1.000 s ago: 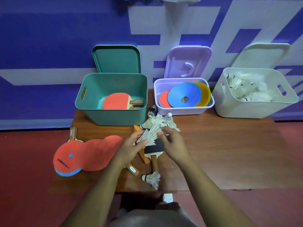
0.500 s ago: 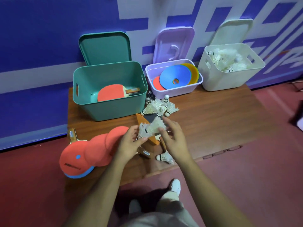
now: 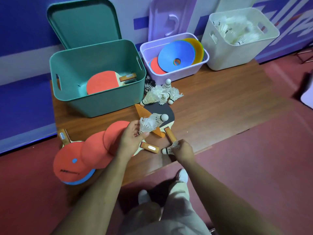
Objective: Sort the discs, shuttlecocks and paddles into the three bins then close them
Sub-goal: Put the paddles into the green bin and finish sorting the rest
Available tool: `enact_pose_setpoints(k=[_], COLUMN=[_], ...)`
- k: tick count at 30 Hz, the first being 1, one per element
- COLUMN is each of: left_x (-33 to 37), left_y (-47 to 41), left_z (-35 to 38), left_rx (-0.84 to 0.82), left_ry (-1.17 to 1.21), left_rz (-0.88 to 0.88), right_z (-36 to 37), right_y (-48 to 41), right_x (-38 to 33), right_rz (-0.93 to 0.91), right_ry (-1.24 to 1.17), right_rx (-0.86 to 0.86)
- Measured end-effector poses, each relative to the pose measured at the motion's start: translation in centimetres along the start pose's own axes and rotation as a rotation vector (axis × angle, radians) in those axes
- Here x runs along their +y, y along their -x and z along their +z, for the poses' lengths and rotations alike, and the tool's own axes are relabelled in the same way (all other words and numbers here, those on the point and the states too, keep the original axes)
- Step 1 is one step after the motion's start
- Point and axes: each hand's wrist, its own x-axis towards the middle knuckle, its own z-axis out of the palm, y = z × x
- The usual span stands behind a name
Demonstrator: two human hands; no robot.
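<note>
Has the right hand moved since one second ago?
Yes. The right hand went from above the black paddle toward the near edge of the table, where it grips a shuttlecock.

1. I seem to be in a sports hall: a smooth red court floor (image 3: 254, 158) spreads all around.
2. A blue wall with big pale painted shapes (image 3: 25, 31) backs a low brown wooden bench (image 3: 211, 102).
3. Sport gear is everywhere: white feather shuttlecocks (image 3: 237, 31), flat coloured plastic discs (image 3: 176, 51), red-faced wooden table-tennis paddles (image 3: 103, 82).
</note>
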Motion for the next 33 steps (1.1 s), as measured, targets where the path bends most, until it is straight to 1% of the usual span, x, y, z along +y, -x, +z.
enact_pose_setpoints(k=[3,8,12,14,15,18,20,22,24,26,27,28,29,31,32,33], left_x=[-0.6,-1.5,-1.5,-1.3,-1.2,-0.7,-0.5,-0.4,-0.4,-0.3,-0.1,0.0,0.3,0.5,0.6,0.5], left_y=[-0.2,-0.5,-0.3,-0.5,-0.5,-0.8,-1.0,-1.0,-1.1,-1.3,-1.6,-1.8,-2.1,-2.7,-3.0,-3.3], left_z=[0.2,0.3,0.9,1.3,1.5,1.9,1.8,1.6,1.2,1.0,0.9,0.8,0.7,0.4,0.2,0.0], left_rx=[-0.03,-0.048,-0.099,-0.147,-0.176,-0.249,-0.236,-0.187,-0.161,-0.154,-0.147,-0.136,-0.123,-0.071,-0.041,-0.014], left_ry=[-0.028,-0.087,-0.137,-0.147,-0.15,-0.151,-0.104,-0.04,-0.028,-0.031,-0.015,0.013,0.049,0.126,0.163,0.188], left_rz=[-0.004,-0.048,-0.052,-0.046,-0.041,-0.028,-0.042,-0.051,-0.038,-0.014,-0.003,-0.002,-0.007,-0.036,-0.054,-0.066], right_z=[-0.3,-2.9,-5.0,-5.2,-4.9,-3.1,-2.4,-2.7,-3.2,-3.6,-3.7,-3.9,-4.1,-4.6,-4.7,-4.5], right_y=[0.2,-0.3,-0.8,-0.6,-0.3,0.3,0.1,-0.6,-1.1,-1.1,-1.1,-1.3,-1.6,-3.2,-4.5,-6.1], right_x=[-0.4,-1.1,-1.6,-2.7,-3.4,-4.9,-5.4,-5.7,-6.1,-6.9,-7.3,-7.8,-8.2,-8.9,-9.0,-8.9], right_rz=[-0.027,-0.131,-0.228,-0.263,-0.289,-0.409,-0.474,-0.583,-0.748,-0.878,-0.907,-0.899,-0.855,-0.697,-0.619,-0.579], right_ry=[-0.137,-0.16,-0.412,-0.546,-0.571,-0.507,-0.387,-0.159,0.062,0.158,0.156,0.102,-0.011,-0.248,-0.255,-0.145], right_rx=[0.058,0.107,0.221,0.175,0.125,-0.038,-0.088,-0.024,0.057,0.009,-0.03,-0.048,-0.031,0.065,0.104,0.118])
